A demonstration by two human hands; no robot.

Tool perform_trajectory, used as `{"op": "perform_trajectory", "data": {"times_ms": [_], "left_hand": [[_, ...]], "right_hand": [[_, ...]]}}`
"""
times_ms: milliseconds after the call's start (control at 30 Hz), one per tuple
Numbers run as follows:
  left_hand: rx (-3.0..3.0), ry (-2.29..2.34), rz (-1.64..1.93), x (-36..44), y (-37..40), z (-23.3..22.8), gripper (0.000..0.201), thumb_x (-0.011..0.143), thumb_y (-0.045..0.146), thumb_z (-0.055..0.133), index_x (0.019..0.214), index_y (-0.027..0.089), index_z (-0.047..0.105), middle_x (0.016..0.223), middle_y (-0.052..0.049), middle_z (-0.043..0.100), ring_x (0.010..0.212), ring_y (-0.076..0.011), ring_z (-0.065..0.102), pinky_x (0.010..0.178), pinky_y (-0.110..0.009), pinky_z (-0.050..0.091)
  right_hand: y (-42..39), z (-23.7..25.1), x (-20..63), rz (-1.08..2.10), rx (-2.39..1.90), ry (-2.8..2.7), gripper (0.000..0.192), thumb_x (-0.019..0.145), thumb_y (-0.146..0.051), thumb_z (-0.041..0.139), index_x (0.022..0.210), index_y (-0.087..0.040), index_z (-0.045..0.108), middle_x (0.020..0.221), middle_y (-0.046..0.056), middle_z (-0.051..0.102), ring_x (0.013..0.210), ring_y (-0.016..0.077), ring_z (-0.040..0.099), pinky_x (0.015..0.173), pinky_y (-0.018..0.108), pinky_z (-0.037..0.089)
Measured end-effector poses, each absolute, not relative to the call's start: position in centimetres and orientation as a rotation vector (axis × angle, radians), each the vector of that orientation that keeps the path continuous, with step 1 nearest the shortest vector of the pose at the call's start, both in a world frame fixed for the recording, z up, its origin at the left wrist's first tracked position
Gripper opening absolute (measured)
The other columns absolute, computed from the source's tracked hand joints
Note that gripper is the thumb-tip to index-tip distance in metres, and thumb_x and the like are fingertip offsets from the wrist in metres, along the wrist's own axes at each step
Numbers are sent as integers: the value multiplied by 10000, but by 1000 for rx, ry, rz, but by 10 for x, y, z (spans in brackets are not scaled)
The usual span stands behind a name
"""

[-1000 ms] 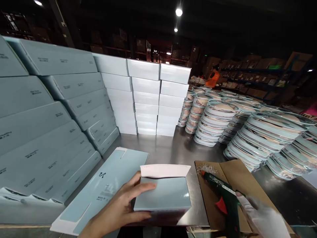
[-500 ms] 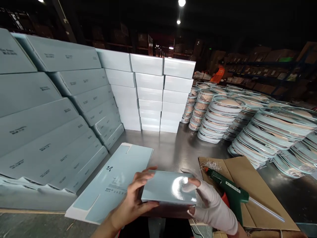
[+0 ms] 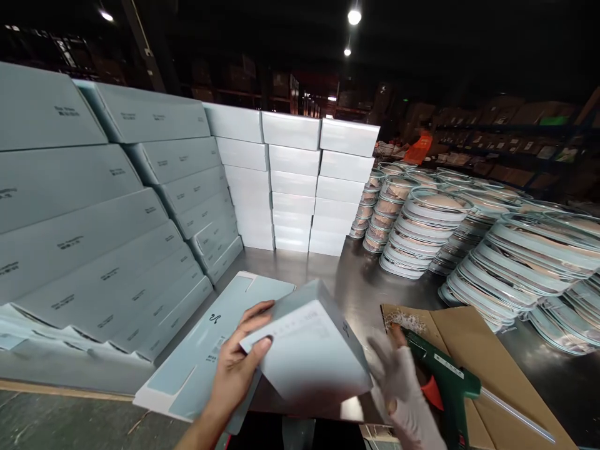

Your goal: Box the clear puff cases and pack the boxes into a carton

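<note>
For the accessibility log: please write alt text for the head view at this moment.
A bare left hand and a gloved right hand hold a tilted pale blue box over a metal table. A green glue gun lies on cardboard to the right, with stacked boxes and stacked dishes behind.

print on boxes (image 3: 140,206), too small to read

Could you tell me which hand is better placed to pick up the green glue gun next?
Right. The gloved right hand is open beside the glue gun on the cardboard, while the left hand grips the pale blue box.
</note>
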State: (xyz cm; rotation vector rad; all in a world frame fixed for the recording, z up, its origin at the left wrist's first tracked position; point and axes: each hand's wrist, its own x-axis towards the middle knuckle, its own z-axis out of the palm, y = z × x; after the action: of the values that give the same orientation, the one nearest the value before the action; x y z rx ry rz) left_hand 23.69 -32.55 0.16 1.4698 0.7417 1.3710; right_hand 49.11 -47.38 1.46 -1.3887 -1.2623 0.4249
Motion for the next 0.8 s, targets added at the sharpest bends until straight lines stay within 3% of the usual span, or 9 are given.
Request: {"op": "perform_trajectory", "data": {"times_ms": [100,167,233,333,433,500,600,733,800], "left_hand": [[1361,881,1242,248,-332,-11,532,991,600,523,1360,222,592,1498,-161,604,1356,-317,610,1053,-436,553],[1629,999,1155,245,-325,-14,665,996,597,455,1539,217,398,1576,-170,522,1405,-290,566,1068,-419,537],[1905,1218,1065,231,-306,-18,754,967,603,435,1575,168,337,1625,-202,436,1477,-307,472,1134,-458,470],[2012,1577,875,197,-267,-26,884,863,672,484,1465,25,484,1535,-334,475,1482,-474,383,1166,-635,343],[2017,1824,608,174,-238,-37,1024,739,736,572,1376,-66,557,1323,-422,610,1320,-604,492,1005,-710,424],[2021,1912,465,170,-230,-42,1012,705,713,635,1364,-53,588,1238,-411,660,1189,-591,592,889,-646,503],[2057,2006,394,174,-233,-38,977,729,597,711,1460,-23,524,1220,-377,670,1121,-543,634,840,-566,528],[2103,2105,521,170,-254,-6,826,921,461,581,1579,19,349,1241,-308,628,1090,-454,653,817,-484,542],[2091,2135,662,162,-271,13,741,1021,498,416,1601,53,295,1230,-251,617,957,-377,694,702,-423,558]], "right_hand": [[-473,7,475,605,-1416,-1243,756,870,-691,629,1505,-304,495,1261,154,728,1148,367,708,927,517,611],[-457,17,471,586,-1481,-1238,681,928,-649,540,1478,-248,503,1216,154,749,1064,327,745,917,463,617],[-429,31,476,345,-1730,-1314,693,913,-580,562,1484,-204,446,1272,163,723,1073,299,741,932,435,608],[-375,45,493,-102,-2116,-1456,746,800,-424,720,1446,-143,475,1440,227,604,1334,364,582,1099,527,481],[-331,41,504,-132,-2264,-1630,725,726,-258,773,1413,-155,565,1599,206,464,1542,419,298,1197,633,290],[-315,33,506,-97,-2358,-1738,760,714,-220,766,1446,-181,567,1648,167,412,1579,417,205,1182,661,277],[-313,27,503,-106,-2440,-1766,765,757,-278,734,1490,-165,543,1649,192,402,1556,463,235,1107,708,342],[-349,50,479,-329,-2303,-1727,581,896,-342,596,1444,-148,566,1546,198,519,1426,417,444,1114,606,405],[-376,73,458,-557,-2082,-1724,435,966,-356,512,1358,-184,590,1347,179,639,1261,360,562,1067,536,444]]}}
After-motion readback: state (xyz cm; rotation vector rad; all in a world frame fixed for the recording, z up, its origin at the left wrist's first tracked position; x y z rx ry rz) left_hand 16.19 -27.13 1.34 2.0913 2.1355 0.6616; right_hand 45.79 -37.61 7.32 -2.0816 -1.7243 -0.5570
